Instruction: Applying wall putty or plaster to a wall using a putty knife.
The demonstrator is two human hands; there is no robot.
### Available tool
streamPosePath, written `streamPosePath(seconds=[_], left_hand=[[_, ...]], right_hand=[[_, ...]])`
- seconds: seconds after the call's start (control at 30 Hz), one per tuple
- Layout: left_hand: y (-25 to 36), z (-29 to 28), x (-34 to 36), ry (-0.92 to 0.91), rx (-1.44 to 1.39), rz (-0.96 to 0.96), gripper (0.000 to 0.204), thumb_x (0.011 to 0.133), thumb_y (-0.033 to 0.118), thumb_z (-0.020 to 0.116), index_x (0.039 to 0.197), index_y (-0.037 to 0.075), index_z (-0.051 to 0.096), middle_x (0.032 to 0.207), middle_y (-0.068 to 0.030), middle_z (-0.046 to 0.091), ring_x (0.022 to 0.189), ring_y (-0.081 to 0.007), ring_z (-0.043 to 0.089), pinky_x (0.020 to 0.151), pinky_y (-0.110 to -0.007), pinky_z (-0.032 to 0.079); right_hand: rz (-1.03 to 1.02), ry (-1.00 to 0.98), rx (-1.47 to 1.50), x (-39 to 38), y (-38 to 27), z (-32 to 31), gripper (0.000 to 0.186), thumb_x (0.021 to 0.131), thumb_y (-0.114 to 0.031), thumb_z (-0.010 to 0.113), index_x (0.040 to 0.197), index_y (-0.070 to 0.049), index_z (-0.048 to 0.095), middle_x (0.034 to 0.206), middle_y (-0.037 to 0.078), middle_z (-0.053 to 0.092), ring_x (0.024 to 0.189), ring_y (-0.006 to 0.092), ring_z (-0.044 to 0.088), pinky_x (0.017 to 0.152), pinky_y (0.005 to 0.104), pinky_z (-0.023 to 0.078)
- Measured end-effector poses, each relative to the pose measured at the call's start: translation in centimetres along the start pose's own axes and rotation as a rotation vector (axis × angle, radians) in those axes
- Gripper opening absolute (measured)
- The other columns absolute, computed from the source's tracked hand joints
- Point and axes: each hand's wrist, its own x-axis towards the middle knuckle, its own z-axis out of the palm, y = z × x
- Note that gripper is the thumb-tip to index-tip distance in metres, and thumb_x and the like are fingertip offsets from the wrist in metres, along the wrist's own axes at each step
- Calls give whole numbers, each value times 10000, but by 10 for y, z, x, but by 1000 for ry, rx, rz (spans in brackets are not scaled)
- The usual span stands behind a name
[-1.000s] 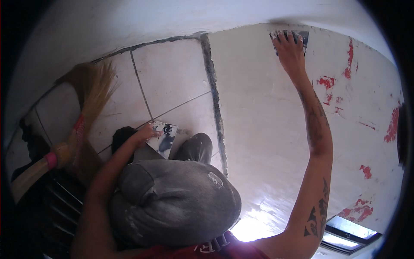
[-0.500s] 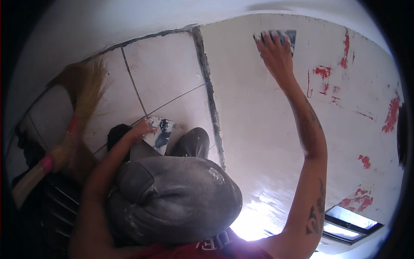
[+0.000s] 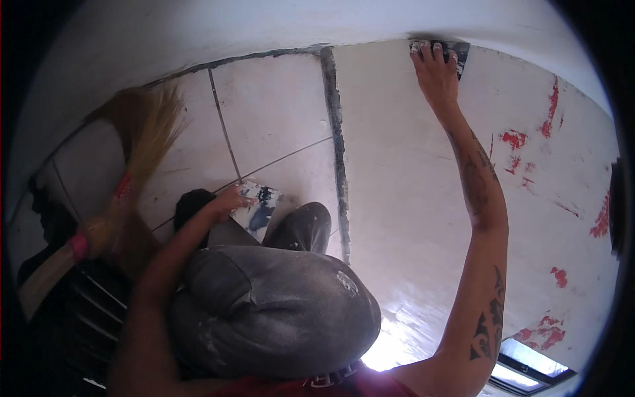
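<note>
Red-flecked surface [image 3: 397, 165] — right hand [image 3: 436, 78] holds scraper [image 3: 463, 59], left hand [image 3: 229, 201] smeared plate [image 3: 262, 217].

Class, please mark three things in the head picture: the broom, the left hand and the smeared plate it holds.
Broom [image 3: 98, 231]: head view, on its tan middle section.
Left hand [image 3: 230, 200]: head view, on the back of the hand.
Plate [image 3: 262, 210]: head view, on its smeared face.

A straw broom [image 3: 124, 186] showed at left, pale floor tiles [image 3: 268, 99] stretched beside it, a dark-framed window [image 3: 537, 356] gleamed lower right
</note>
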Motion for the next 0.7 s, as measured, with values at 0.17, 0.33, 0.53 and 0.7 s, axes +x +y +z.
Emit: streamPosePath(seconds=[0.17,0.33,0.53,0.7], left_hand=[[-1,0,-1,-59,128,202,297,700,54,592,964,14,459,792,-52,560,668,-120,552,570,-259,454],[1,3,-5,-20,11,87,304,695,115,607,947,17,468,801,-73,559,673,-139,556,553,-267,455],[-4,1,-3,-70,-41,137,309,689,124,627,941,34,472,799,-49,565,666,-130,556,563,-264,455],[-6,-2,1,-12,100,103,312,693,111,622,959,34,478,825,-53,564,710,-128,557,590,-260,454]], right_hand=[[8,33,-9,-1,0,4,198,695,-186,507,889,-147,503,971,10,469,929,198,427,762,425,360],[10,-10,61,-12,3,-4,197,690,-183,505,882,-141,510,936,4,468,919,199,428,773,430,357],[-21,-117,41,-48,-1,-26,210,708,-175,486,914,-136,498,972,13,461,949,200,416,788,426,347],[-49,-281,44,-88,-15,-57,234,713,-175,481,944,-139,495,1003,25,456,979,201,403,800,426,336]])
